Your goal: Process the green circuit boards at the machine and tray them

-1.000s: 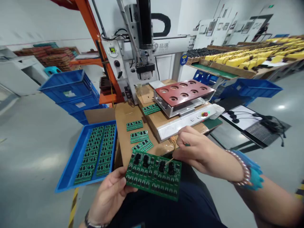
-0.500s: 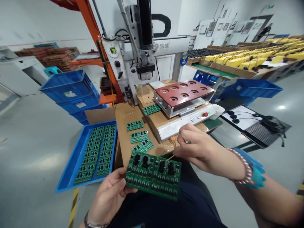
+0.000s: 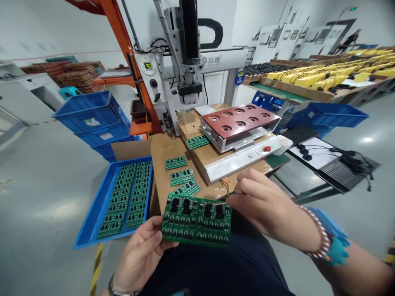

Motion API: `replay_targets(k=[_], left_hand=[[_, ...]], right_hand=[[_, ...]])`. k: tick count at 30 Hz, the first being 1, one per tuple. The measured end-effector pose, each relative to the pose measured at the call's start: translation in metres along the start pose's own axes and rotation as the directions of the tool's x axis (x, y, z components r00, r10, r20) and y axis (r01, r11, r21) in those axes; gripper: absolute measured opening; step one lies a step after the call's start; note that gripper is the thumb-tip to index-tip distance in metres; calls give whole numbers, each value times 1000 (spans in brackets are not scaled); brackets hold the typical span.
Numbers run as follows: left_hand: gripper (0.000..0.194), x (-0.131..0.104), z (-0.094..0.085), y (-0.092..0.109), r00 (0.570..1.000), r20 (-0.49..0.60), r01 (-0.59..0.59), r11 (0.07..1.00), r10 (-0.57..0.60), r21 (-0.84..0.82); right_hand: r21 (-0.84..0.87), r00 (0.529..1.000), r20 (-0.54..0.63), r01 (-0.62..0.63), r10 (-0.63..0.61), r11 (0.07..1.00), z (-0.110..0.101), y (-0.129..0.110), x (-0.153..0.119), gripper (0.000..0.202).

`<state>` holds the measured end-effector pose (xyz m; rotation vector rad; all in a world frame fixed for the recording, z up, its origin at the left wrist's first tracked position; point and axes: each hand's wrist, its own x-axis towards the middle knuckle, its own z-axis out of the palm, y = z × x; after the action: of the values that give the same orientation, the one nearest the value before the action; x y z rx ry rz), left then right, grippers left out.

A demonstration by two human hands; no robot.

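Note:
A green circuit board (image 3: 196,224) with black round components along its upper part is gripped at its left edge by my left hand (image 3: 142,246), thumb on top. My right hand (image 3: 262,203) is closed on a thin wooden stick (image 3: 219,203), whose end reaches over the board's upper right components. Beyond the held board, a circuit board (image 3: 188,188) partly overlaps another circuit board (image 3: 181,177) on the brown worktable (image 3: 162,144). One more circuit board (image 3: 175,163) lies farther back, and another (image 3: 197,142) rests beside the machine base.
A blue tray (image 3: 92,213) holds rows of boards at the left, near stacked blue crates (image 3: 89,119). Behind the worktable stands a machine with a red fixture plate (image 3: 240,119) and control panel (image 3: 240,162). Cables (image 3: 348,158) lie at the right; a person (image 3: 352,39) is far back.
The held board has tilted and shifted slightly up and left. My right hand has moved a little down, and the stick now lies flatter over the board.

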<state>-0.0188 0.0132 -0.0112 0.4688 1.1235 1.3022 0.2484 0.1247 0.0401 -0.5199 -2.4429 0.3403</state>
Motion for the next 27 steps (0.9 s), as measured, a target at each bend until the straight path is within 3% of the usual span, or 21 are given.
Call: replay_targets(k=[27], left_hand=[[25, 3, -1, -2, 999, -11, -30, 999, 30, 24]], right_hand=[[26, 998, -64, -11, 13, 1000, 6, -8, -7, 16]])
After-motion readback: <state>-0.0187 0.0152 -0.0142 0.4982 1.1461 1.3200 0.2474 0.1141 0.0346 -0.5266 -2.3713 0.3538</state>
